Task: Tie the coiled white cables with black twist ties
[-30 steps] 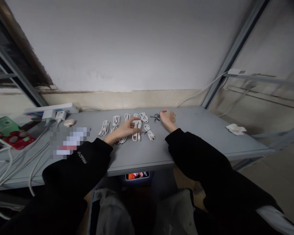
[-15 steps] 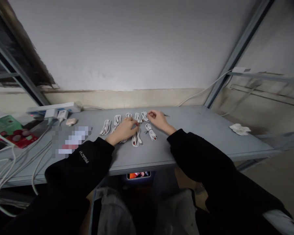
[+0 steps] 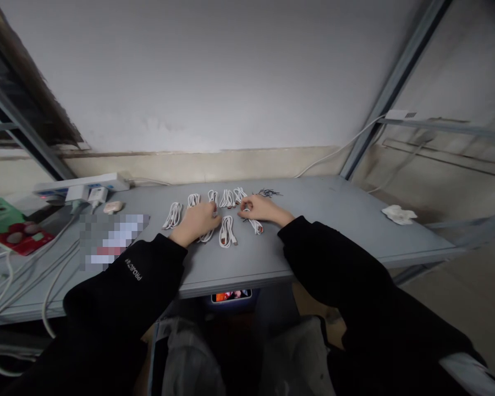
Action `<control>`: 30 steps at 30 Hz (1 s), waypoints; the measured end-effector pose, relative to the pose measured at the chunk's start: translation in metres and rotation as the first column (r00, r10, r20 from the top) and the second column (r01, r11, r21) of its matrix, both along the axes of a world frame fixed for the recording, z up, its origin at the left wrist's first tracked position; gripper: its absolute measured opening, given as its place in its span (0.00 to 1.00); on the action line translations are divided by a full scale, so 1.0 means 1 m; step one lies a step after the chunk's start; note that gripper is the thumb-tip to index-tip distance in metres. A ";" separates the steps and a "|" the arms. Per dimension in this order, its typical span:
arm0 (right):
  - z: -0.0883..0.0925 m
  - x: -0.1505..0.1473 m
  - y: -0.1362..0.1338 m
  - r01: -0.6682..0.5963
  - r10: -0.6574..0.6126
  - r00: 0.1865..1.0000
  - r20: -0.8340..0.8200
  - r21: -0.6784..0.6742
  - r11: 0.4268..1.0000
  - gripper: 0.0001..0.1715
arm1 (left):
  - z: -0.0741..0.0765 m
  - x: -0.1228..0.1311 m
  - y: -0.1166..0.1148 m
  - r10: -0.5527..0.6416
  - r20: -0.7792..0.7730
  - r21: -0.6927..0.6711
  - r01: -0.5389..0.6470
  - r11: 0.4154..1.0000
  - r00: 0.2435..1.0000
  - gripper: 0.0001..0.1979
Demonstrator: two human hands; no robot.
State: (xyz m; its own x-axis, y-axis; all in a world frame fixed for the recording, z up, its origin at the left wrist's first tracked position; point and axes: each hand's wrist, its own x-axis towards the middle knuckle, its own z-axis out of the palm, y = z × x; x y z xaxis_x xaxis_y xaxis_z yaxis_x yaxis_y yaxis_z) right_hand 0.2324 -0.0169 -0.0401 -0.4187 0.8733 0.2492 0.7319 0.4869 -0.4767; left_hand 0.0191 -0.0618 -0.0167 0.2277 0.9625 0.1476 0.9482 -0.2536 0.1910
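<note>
Several coiled white cables lie in two rough rows on the grey table; one coil (image 3: 227, 231) sits in front, between my hands. My left hand (image 3: 198, 221) is closed, fingers curled and thumb against them, above the coils on the left and partly covering them. Anything in its pinch is too small to make out. My right hand (image 3: 260, 209) is also closed in a pinch over the upper end of a coil bound with a dark tie (image 3: 254, 225). What its fingertips hold is hidden. Behind that hand lies a small heap of dark thin ties (image 3: 270, 192).
A power strip (image 3: 86, 182) with plugged-in chargers stands at the back left, near a small pale case (image 3: 113, 207). A green and red box (image 3: 14, 228) and loose cords lie at the left. Crumpled white tissue (image 3: 399, 214) is on the right. A metal post (image 3: 361, 143) rises behind.
My right hand has moved left and towards me, over the tied coil. My left hand has drawn slightly back and left, uncovering more of the front coil. The view has shifted a little.
</note>
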 end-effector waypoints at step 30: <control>-0.012 -0.022 0.005 0.088 -0.036 0.609 -0.793 0.023 0.996 0.09 | -0.001 0.013 -0.003 -0.209 0.737 -0.079 0.388 0.918 0.643 0.23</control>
State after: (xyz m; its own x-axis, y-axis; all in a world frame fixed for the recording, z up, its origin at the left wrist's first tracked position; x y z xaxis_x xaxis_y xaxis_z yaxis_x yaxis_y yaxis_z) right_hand 0.2105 -0.0119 -0.0522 0.0186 0.8637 0.5037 0.1124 0.4988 -0.8594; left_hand 0.0323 -0.0650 -0.0178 0.4227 0.8860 0.1907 0.3856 -0.3663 0.8468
